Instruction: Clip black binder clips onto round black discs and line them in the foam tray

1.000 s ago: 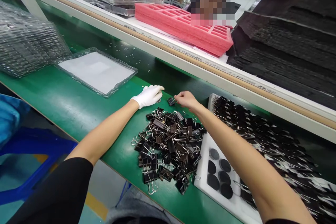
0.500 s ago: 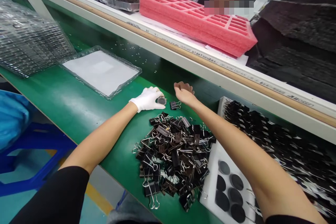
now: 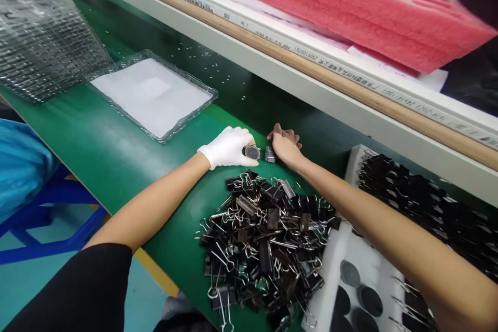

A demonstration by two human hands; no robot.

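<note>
A white glove covers my left hand (image 3: 229,148), whose thumb and fingers close around the edge of a small round dark disc (image 3: 252,152) with a lighter rim. Just right of the disc, a black binder clip (image 3: 270,154) sits on the green tabletop. My bare right hand (image 3: 287,146) is right beside this clip and covers part of it. Its fingers are loosely curled and a little apart, with nothing visible in them; whether it touches the clip I cannot tell. Nearer to me lies a heap of black binder clips (image 3: 265,257) with silver wire handles.
At the right, a white foam tray (image 3: 330,275) holds dark discs, with rows of black clips (image 3: 420,192) alongside. A clear tray with a white sheet (image 3: 151,96) and stacked clear trays (image 3: 42,41) are at left. Pink foam (image 3: 311,5) rests on the shelf beam (image 3: 233,52).
My right hand has come up to the single clip and now covers its wire handles. The left hand keeps the disc. The view has shifted, cutting off more of the shelf top.
</note>
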